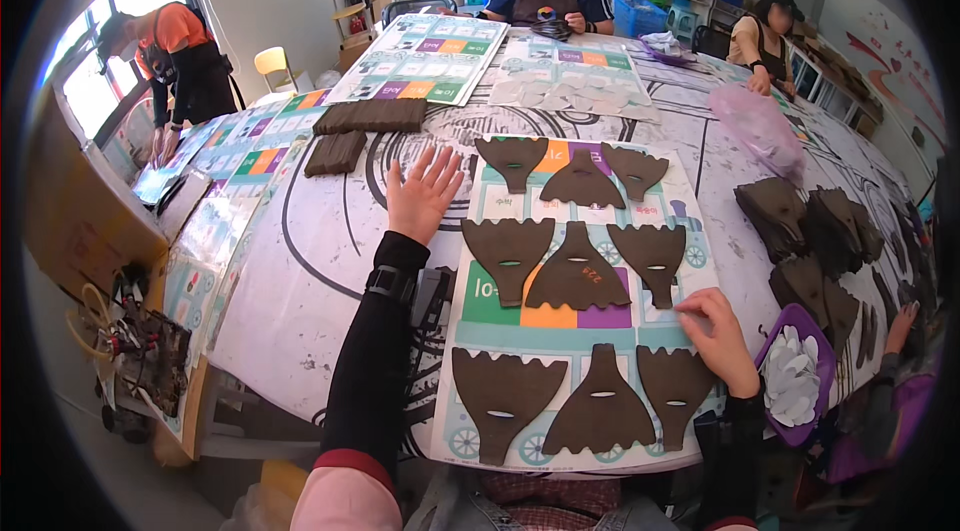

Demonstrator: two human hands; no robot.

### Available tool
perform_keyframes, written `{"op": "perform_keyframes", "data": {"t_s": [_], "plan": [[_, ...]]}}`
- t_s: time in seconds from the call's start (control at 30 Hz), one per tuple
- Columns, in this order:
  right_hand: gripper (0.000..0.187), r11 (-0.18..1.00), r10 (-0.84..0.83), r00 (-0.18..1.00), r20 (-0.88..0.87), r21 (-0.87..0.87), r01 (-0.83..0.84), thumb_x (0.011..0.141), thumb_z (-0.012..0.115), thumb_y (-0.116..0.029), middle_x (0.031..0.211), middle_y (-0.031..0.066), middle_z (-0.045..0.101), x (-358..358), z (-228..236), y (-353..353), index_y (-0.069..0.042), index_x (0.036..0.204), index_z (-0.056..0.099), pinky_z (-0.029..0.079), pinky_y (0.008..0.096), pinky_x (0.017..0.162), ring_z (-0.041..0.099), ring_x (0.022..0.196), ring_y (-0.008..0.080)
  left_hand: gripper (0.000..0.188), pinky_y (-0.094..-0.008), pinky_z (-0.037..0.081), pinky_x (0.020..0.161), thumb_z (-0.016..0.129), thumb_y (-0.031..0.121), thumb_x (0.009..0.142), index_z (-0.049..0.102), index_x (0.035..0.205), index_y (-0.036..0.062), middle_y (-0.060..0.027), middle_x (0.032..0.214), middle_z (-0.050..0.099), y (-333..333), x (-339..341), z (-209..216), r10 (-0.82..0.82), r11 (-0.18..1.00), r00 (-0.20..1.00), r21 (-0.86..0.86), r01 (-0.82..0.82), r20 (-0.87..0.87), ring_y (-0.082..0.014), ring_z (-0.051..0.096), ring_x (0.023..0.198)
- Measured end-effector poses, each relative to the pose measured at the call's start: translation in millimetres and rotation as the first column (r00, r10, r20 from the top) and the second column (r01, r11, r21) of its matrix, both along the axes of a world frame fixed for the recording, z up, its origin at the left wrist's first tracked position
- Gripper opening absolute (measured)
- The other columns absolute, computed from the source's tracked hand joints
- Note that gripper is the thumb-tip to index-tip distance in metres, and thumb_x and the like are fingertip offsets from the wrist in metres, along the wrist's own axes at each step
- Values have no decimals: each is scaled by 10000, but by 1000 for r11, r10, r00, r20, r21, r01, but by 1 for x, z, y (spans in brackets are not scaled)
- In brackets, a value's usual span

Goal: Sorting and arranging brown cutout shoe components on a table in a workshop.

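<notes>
Several dark brown fan-shaped pieces with scalloped edges lie in three rows on a printed sheet [470, 331]. Most of them have a slit. A wide piece [500, 406] is at the near left, and a piece with orange marks [570, 281] sits mid-sheet. My left hand [425, 196] is open, palm up with fingers spread, just left of the far row. By the sheet's right edge, my right hand [722, 339] has its thumb and forefinger pinched below the middle-right brown piece [650, 249]. Whatever is between those fingertips is too small to make out.
Two stacks of brown pieces [370, 116] lie beyond my left hand. Brown bundles [770, 216] are at the right, near a purple basket [829, 356] of white pieces [795, 381]. A pink plastic bag [755, 126] lies farther back. Three people work around the table.
</notes>
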State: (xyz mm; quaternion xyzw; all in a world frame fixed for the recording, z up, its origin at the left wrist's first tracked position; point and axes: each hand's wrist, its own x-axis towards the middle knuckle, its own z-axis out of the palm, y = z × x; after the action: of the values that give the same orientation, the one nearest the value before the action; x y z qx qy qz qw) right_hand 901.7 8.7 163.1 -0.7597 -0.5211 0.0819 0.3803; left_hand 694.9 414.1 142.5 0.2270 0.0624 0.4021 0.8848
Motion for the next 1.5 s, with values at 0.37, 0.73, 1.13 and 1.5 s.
{"op": "perform_keyframes", "data": {"t_s": [0.37, 0.73, 1.13, 1.5], "plan": [[145, 1000, 4, 1000, -10, 5, -4, 807, 585, -64, 975, 119, 525, 0, 0, -1, -5, 939, 595, 411, 329, 855, 527, 963, 278, 648, -491, 377, 1026, 446, 341, 924, 148, 1396, 12, -203, 1320, 392, 11, 5, 20, 154, 987, 981, 71, -146, -121, -336, 429, 1229], [166, 999, 4, 1000, 30, 42, -5, 803, 583, -62, 963, 124, 522, -3, 4, -1, -8, 960, 583, 415, 338, 850, 523, 952, 286, 1152, -515, 334, 1048, 628, 583, 767, -155, 1416, 41, -215, 1480, 65, 17, 9, 77, 274, 909, 951, 361, -208, -141, -333, 190, 1366], [179, 987, -37, 999, -8, 156, 38, 817, 580, -85, 936, 112, 550, 2, -8, -3, -9, 979, 584, 442, 311, 770, 541, 883, 243, 772, -446, 377, 993, 545, 534, 855, 330, 1342, -25, -212, 1384, 362, 49, 32, 71, 167, 948, 978, 293, -124, -127, -324, 385, 1268], [167, 978, -31, 997, -66, 206, 44, 854, 569, -118, 947, 97, 554, -2, 8, -5, -11, 979, 594, 473, 300, 746, 574, 858, 213, 247, -371, 488, 911, 489, 67, 902, 503, 1097, -83, -179, 1119, 585, 35, -60, 81, 246, 899, 945, 416, -140, -214, -266, 578, 1048]]}}
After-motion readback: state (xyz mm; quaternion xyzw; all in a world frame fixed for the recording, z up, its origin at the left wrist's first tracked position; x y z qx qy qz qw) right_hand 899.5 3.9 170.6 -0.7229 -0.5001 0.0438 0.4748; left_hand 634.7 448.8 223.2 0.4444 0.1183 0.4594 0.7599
